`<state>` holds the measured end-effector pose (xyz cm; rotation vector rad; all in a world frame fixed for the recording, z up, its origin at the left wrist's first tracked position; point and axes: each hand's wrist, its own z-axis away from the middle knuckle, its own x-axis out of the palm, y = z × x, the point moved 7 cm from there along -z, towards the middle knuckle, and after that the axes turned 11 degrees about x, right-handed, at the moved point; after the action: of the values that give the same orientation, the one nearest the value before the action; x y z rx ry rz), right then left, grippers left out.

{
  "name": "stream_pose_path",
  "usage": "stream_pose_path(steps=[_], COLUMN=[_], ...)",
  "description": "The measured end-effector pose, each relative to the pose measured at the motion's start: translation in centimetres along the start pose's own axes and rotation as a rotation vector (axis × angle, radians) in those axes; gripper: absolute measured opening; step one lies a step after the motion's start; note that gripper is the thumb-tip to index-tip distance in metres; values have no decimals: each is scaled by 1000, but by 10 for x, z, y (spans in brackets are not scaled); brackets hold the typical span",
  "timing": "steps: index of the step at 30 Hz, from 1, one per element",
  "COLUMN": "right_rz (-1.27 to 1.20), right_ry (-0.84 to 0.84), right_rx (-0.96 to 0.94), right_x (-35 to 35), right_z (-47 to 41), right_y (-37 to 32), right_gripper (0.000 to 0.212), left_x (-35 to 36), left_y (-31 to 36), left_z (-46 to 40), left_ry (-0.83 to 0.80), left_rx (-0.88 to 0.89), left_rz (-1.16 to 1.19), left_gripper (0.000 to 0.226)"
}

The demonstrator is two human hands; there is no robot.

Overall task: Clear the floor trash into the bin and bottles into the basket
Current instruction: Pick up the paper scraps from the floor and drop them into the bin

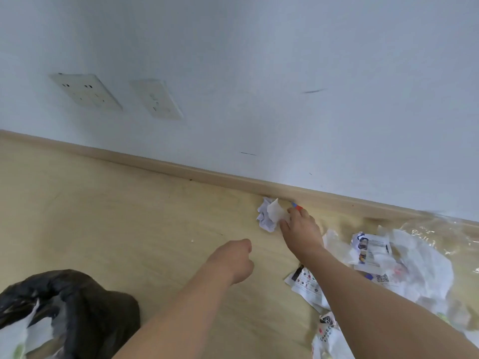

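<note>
While the right hand (pixel 298 229) reaches to the skirting board right of frame centre, its fingers (pixel 285 224) pinch a pale scrap of paper (pixel 276 212) beside a crumpled white paper ball (pixel 264 218).

Where floor meets wall, the crumpled ball lies against the wooden skirting board (pixel 181 171), white with a faint bluish tint, and the flatter translucent scrap stands up just in front of it, touching the fingertips; a small red and blue bit (pixel 298 206) shows just past the hand. The left hand (pixel 233 260), at lower centre, is curled into a loose fist holding nothing. A black bin bag (pixel 77 294) sits open at the lower left with white paper inside. Printed wrappers and clear plastic (pixel 414 257) are strewn over the wooden floor (pixel 116 216) at the lower right.
</note>
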<state>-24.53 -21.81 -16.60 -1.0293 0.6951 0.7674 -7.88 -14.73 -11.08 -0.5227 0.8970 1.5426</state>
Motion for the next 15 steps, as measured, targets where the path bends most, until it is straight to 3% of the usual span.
stream_pose_path(steps=[8, 15], right_rz=[41, 84], right_ry=[326, 403], right_rx=[-44, -24], right_x=[24, 34], right_z=[-10, -16], right_y=[8, 9], right_gripper=[15, 35], left_x=[40, 44], left_y=[-4, -7], left_z=[-36, -44], left_ry=[108, 149], left_rx=[-41, 40], left_rz=[-15, -48], left_gripper=[10, 12])
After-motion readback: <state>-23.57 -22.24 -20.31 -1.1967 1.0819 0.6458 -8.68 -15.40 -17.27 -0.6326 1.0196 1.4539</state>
